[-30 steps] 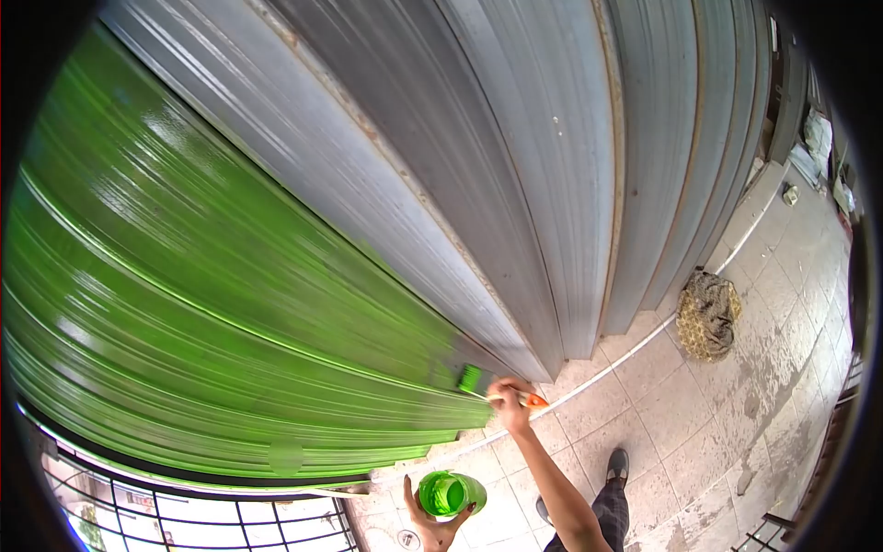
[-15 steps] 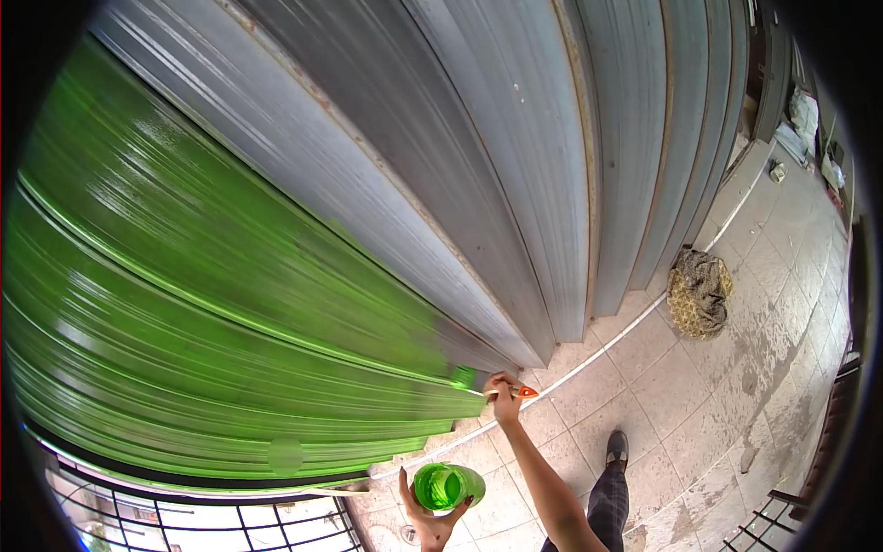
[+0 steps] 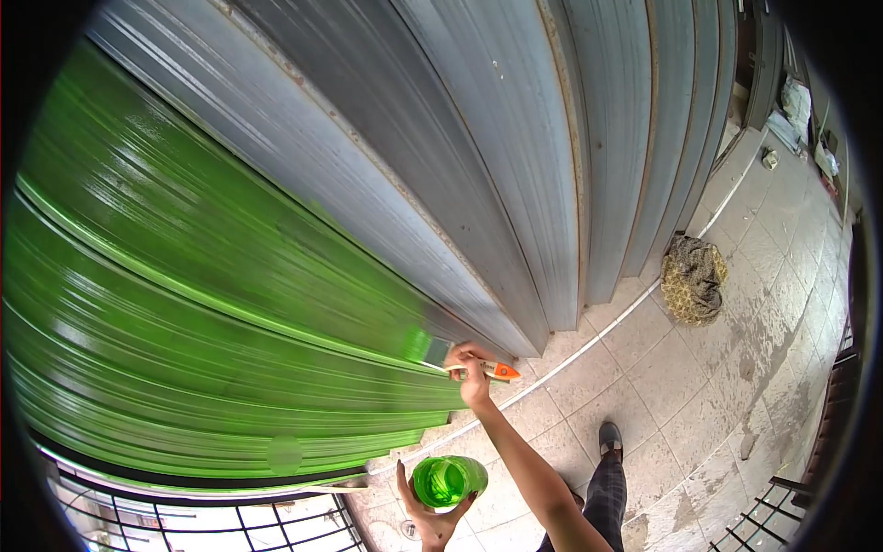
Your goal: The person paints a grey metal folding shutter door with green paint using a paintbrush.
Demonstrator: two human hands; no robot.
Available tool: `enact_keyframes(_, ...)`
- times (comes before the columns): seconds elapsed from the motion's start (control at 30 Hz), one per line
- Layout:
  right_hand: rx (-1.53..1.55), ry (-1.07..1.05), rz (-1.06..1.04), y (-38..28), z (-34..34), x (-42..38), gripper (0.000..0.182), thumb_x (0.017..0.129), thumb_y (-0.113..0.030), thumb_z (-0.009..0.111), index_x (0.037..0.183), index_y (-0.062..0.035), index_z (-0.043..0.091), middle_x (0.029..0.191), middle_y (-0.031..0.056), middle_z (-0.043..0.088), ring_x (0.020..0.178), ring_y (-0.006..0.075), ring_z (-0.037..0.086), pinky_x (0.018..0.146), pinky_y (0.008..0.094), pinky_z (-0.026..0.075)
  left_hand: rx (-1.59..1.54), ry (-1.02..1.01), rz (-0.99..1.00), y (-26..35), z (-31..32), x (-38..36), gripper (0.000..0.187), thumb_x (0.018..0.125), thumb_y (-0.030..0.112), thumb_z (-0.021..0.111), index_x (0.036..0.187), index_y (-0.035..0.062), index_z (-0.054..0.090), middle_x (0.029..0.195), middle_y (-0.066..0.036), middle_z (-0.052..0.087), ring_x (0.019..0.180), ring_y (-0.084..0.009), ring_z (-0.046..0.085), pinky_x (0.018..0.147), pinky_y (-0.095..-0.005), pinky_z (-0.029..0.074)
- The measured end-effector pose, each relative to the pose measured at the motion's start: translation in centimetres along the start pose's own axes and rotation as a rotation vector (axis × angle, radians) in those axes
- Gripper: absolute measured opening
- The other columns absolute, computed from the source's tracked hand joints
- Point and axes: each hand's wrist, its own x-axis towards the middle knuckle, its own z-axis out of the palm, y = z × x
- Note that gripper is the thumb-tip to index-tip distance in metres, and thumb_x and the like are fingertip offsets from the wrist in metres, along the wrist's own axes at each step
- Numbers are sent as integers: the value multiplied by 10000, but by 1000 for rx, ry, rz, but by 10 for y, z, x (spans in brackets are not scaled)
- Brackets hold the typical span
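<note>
My right hand [image 3: 469, 370] is closed round a paintbrush [image 3: 497, 370], whose handle ends in an orange tip. The brush's green-coated bristles rest against the ribbed metal panel [image 3: 212, 230], at the border of its green paint and bare grey. In my left hand [image 3: 429, 521] is a plastic container of green paint [image 3: 449, 482], held from below with thumb and fingers around its sides. Its open top faces me, and wet paint coats the inside. The container sits below the brush, apart from the panel.
Bare grey panel ribs [image 3: 515, 101] with rusty edges extend to the right. A crumpled patterned cloth [image 3: 693, 280] lies on the tiled floor [image 3: 635, 386]. My shoe [image 3: 611, 438] stands on the tiles. Black metal grilles [image 3: 212, 524] line the bottom left and lower right.
My right hand and the paintbrush have moved up and to the left along the panel. The left hand with the paint container has stayed nearly in place. The view has shifted slightly.
</note>
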Motion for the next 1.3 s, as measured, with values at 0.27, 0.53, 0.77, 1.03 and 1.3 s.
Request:
enact_keyframes(0.27,-266,161,96,61,-100,-16,158,829,-48,456,721,-35,571,677,25,575,519,64,481,442,200,368,16,-38,-48,-9,-1,-11,1206,518,57,847,1444,31,75,1157,-177,479,1045,-286,548,916,-417,494)
enact_keyframes(0.53,45,-91,-69,-50,46,12,173,820,-77,432,752,13,564,685,93,579,486,110,490,421,221,374,8,-19,-46,1,0,-12,1211,506,63,856,1436,10,82,1145,-191,487,1029,-292,556,897,-410,501)
enact_keyframes(0.77,-182,128,117,34,-54,-16,168,816,-93,445,730,-5,559,625,66,560,447,87,457,400,229,348,48,4,10,7,-4,-9,1218,506,79,869,1429,-8,79,1108,-186,518,990,-284,579,861,-390,509)
enact_keyframes(1.03,-178,167,2,38,-42,0,216,817,-46,447,673,2,601,617,54,579,527,105,533,488,223,402,45,-36,-13,2,-5,-18,1222,506,83,873,1430,-3,78,1114,-182,514,1004,-283,576,866,-392,509)
enact_keyframes(1.3,-51,0,38,-27,27,-4,198,826,-91,438,713,7,567,596,71,543,442,92,434,412,232,353,104,-29,-38,12,-9,-19,1230,504,72,872,1431,1,66,1150,-187,489,1012,-287,575,881,-395,512)
